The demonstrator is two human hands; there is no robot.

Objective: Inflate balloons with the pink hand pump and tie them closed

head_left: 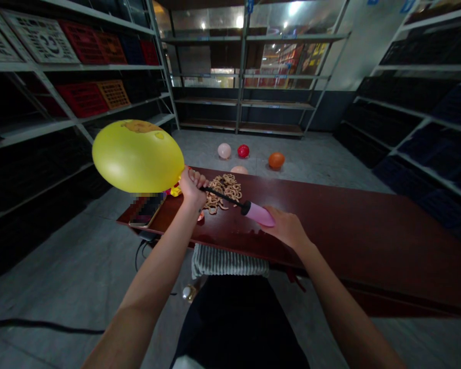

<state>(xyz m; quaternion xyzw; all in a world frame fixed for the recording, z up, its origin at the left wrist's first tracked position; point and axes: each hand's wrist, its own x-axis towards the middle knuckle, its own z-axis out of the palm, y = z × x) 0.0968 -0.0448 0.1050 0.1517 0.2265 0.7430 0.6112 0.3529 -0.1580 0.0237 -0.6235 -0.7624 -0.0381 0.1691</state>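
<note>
A large inflated yellow balloon (138, 159), with a brown patch on its top, points up and left from my left hand (193, 185). My left hand is closed around its neck, together with the near end of a hand pump (262, 214). The pump has a pink body and a black rod, and slants down to the right. My right hand (286, 225) grips the pink body above the table. The balloon's mouth is hidden inside my left fingers. Under the pump lies a pile of tan, curled, ring-like pieces (228, 187).
The dark red table (330, 215) extends right. A phone (149, 210) lies at its left end near small yellow pieces (175, 191). Beyond it, pale pink (224, 150), red (243, 150) and orange (276, 160) balloons rest on the floor. Shelves with crates (82, 98) stand around.
</note>
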